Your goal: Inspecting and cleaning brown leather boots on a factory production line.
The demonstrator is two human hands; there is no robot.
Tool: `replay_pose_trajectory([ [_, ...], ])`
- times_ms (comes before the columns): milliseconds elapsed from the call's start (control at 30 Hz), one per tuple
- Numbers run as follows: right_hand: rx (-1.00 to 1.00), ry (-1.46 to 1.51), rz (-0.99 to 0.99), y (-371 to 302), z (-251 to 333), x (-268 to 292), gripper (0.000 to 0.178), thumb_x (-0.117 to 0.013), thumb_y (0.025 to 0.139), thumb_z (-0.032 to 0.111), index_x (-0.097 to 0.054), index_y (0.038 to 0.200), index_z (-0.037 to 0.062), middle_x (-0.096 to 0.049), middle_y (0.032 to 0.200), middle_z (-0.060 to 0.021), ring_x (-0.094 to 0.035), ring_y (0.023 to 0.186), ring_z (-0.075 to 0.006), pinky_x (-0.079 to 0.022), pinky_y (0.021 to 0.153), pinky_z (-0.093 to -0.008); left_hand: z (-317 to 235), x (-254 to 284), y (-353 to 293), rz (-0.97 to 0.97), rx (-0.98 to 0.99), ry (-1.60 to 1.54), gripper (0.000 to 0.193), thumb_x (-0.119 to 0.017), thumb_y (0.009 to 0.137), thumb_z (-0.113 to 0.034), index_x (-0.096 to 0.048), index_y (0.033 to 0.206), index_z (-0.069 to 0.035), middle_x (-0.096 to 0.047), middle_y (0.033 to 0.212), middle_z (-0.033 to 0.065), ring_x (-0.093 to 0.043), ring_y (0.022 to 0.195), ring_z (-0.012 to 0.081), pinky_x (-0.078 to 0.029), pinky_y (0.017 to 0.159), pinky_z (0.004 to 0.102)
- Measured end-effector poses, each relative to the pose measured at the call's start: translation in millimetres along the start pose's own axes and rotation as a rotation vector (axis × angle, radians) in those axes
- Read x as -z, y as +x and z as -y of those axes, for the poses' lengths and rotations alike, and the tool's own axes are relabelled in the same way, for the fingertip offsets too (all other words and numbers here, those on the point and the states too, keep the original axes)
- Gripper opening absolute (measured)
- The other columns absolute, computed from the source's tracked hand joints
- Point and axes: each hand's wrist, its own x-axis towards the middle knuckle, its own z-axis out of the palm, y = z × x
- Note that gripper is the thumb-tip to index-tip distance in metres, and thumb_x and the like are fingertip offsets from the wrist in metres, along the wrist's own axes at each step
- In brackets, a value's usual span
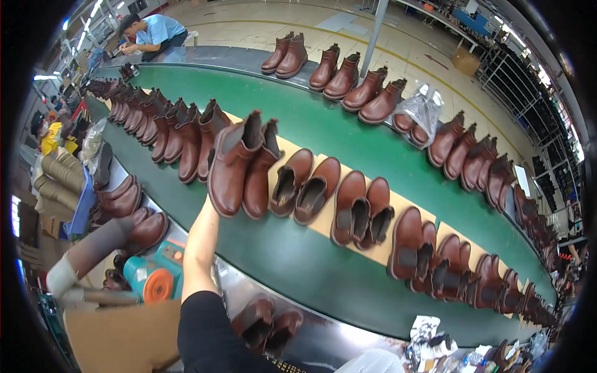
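Observation:
My left forearm (200, 248), with a black sleeve (208, 329), reaches up from the lower edge. The wrist passes behind the toe of a brown leather ankle boot (231, 168), and the boot hides my left hand and its fingers. That boot and its mate (260, 177) stand upright, toes toward me. They look larger than their neighbours, as if held above the green belt (283, 248). Beside them on the right, another pair of brown boots (318, 193) lies tipped over on tan cardboard (320, 221), openings toward me. My right hand is out of view.
Rows of brown boots (186, 146) run along the belt and its far metal ledge (249, 59). One far pair sits under clear plastic (423, 109). At left are a teal machine with an orange disc (158, 285) and a blue crate (84, 202). A person in blue (158, 31) works far left.

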Motion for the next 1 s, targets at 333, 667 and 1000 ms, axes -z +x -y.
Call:
replay_pose_trajectory([
  [333,-0.369,0.1,-0.084,-18,15,17,0.011,-0.061,0.084,0.009,-0.062,0.096,0.0067,-0.061,0.09,-0.0035,-0.058,0.085,-0.0163,-0.046,0.071,-0.0271,-6,153,107,-0.434,0.157,1.037,0.026,-0.056,0.086,-0.016,-0.059,0.109,-0.005,-0.063,0.103,0.0088,-0.06,0.094,0.021,-0.048,0.083,0.0327],
  [667,-0.194,0.137,0.058,-27,44,-13,0.023,-0.064,0.08,0.012,-0.059,0.101,0.004,-0.058,0.088,-0.0027,-0.054,0.074,-0.016,-0.045,0.066,-0.0277,-19,-128,29,0.117,0.316,1.688,0.064,-0.062,0.062,-0.062,-0.069,0.094,-0.007,-0.066,0.091,0.0164,-0.065,0.087,0.0314,-0.05,0.079,0.0361],
  [1000,0.369,-1.013,-0.496,-96,90,-33,0.064,-0.069,0.08,0.031,-0.043,0.126,-0.005,-0.046,0.124,-0.0244,-0.042,0.116,-0.0342,-0.033,0.097,-0.0433,-67,-196,-83,-0.093,0.089,1.898,0.037,-0.063,0.067,-0.038,-0.069,0.082,-0.004,-0.066,0.085,0.02,-0.066,0.081,0.0321,-0.052,0.072,0.0407],
])
